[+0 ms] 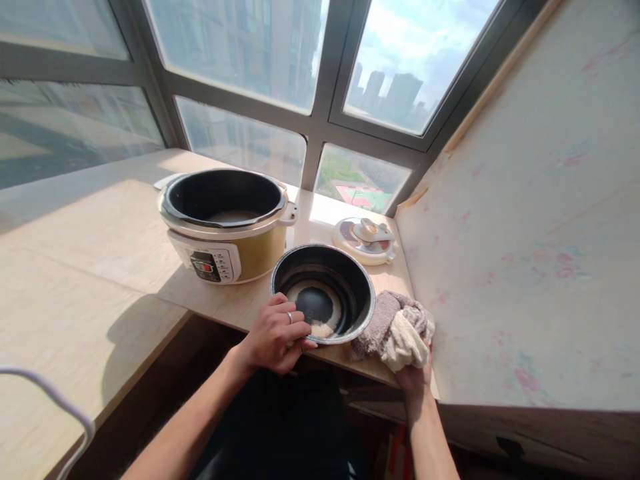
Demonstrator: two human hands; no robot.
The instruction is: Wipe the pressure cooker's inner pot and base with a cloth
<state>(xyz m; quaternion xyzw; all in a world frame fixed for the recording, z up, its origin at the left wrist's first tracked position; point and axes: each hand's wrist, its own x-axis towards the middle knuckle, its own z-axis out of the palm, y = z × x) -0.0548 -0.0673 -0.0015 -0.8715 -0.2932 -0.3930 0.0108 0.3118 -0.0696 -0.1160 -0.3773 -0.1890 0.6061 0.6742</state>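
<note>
A black inner pot (356, 287) with a silvery rim is at the front edge of the counter, tilted a little toward me. My left hand (280, 333), a ring on one finger, is closed on its near-left rim. Pale residue rings the pot's dark bottom, and a lighter patch lies near my fingers. To the right of the pot, my right hand (416, 375) is closed around a bunched grey-and-white towel (387, 327). The towel hides most of those fingers and lies against or very close to the pot's outer side.
A white-and-gold electric pressure cooker (263, 250) stands open behind and left of the pot. Its round lid (365, 241) lies by the window. A wallpapered wall (515, 253) bounds the right side. A white cable (55, 397) hangs at lower left over the counter (55, 267).
</note>
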